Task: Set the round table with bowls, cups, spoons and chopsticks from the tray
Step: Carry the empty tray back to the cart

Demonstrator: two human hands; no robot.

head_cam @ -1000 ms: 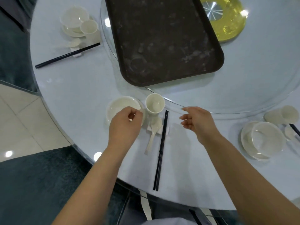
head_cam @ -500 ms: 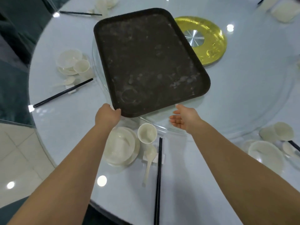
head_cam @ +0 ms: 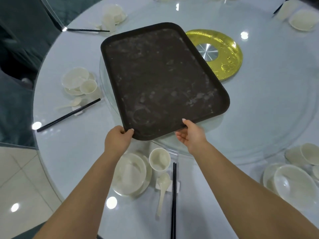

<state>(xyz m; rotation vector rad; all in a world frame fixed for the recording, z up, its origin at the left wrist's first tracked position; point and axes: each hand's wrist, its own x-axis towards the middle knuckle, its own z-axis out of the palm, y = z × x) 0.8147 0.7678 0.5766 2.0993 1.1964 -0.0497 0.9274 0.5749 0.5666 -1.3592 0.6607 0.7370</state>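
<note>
Head view, hidden or cut off: the chopsticks (head_cam: pixel 173 200) of the near setting run off the bottom edge; the setting at 4 o'clock (head_cam: pixel 293 181) is clipped by the right edge; the settings at 12 and 1 o'clock are small and blurred.
Head view, tray (head_cam: pixel 160 80): dark, nothing on it, lying on the glass turntable (head_cam: pixel 259 118) over the middle of the round table (head_cam: pixel 69 152), just beside the gold disc (head_cam: pixel 229 54) at 1 o'clock.
Left hand (head_cam: pixel 117 140): grips the tray's near left corner, thumb on the rim; the fingers are hidden under it.
Right hand (head_cam: pixel 190 135): holds the near edge, thumb on top, fingers curled beneath.
Near setting, 6 o'clock: bowl (head_cam: pixel 129 173) on a plate, cup (head_cam: pixel 159 161) just beside it, spoon (head_cam: pixel 163 188) on a rest touching the chopsticks.
Setting at 9 o'clock (head_cam: pixel 79 81): bowl, cup, spoon and chopsticks laid out.
Change from half a second ago: the right hand, then open and short of the tray, now has the edge; the left was already at the corner.
</note>
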